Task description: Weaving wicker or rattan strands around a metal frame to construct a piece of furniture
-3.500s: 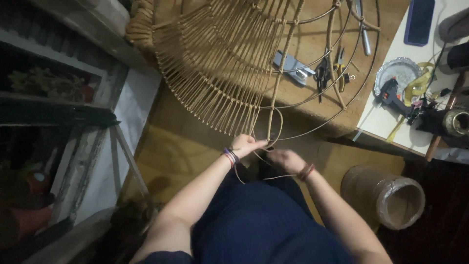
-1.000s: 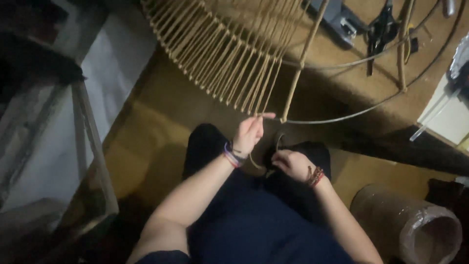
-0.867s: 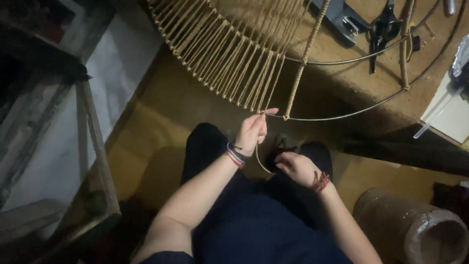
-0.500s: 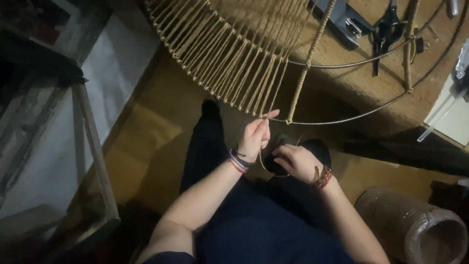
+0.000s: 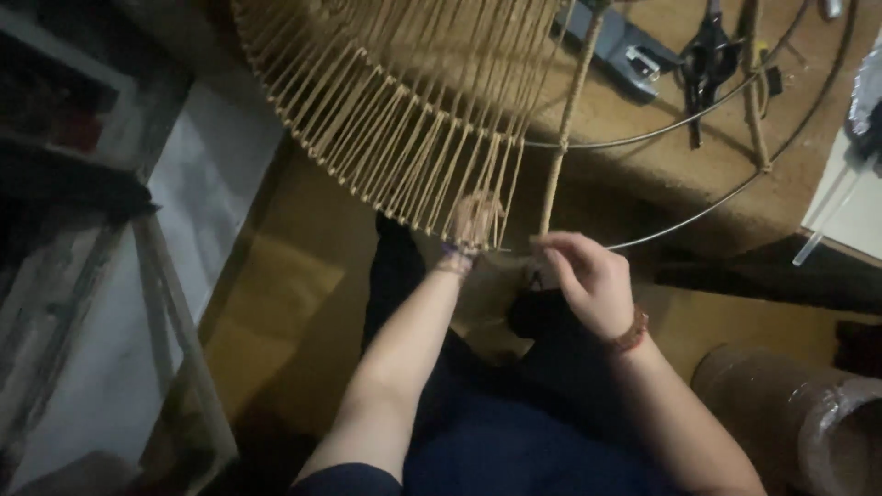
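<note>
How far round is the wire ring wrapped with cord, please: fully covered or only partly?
Only partly. Cord strands fill the frame's left section, ending by the left hand; right of the right hand the wire ring runs bare.

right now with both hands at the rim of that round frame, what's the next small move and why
Probably draw the cord snug against the last wound strand. The left hand is raised behind the woven strands at the wire rim, the right hand pinches just beside it, and bare rim follows.

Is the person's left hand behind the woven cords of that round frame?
Yes: the left hand shows through the tan woven cords at the frame's lower edge, while the right hand is in front, below the wire rim.
</note>
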